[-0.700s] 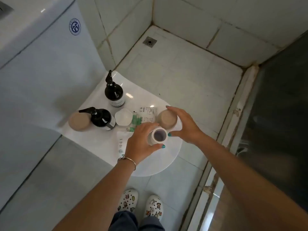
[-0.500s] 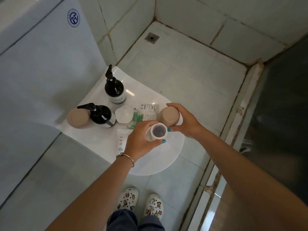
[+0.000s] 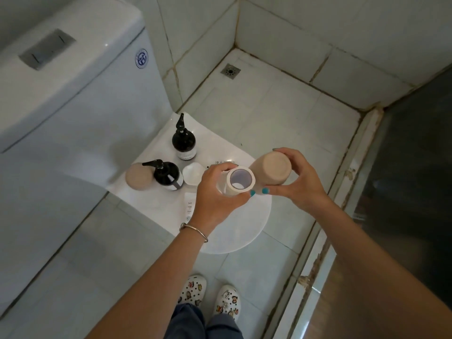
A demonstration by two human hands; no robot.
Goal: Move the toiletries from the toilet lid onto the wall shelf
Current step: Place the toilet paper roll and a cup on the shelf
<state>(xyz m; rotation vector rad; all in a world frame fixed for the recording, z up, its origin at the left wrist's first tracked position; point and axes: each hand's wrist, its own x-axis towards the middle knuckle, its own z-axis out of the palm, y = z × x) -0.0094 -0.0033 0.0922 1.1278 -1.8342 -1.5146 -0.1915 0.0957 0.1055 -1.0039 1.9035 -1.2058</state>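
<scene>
My left hand (image 3: 215,192) grips a white cylindrical container (image 3: 238,181) above the toilet lid (image 3: 234,231). Beside it, my right hand (image 3: 298,182) holds a beige wooden-capped bottle (image 3: 272,171), also lifted off the lid. Left on the lid are two dark pump bottles (image 3: 184,143) (image 3: 168,176), another beige-capped bottle (image 3: 138,176), a small white dish (image 3: 194,173) and a white tube (image 3: 188,207) partly hidden under my left hand. The wall shelf is out of view.
The white cistern (image 3: 73,77) rises at the left. Tiled walls meet in the corner at the back, with a floor drain (image 3: 230,71) below them. A dark glass door (image 3: 403,192) and its sill run along the right. My feet (image 3: 210,293) stand before the toilet.
Both hands have lifted their containers up off the lid toward me. The view has tilted up, showing more of the cistern.
</scene>
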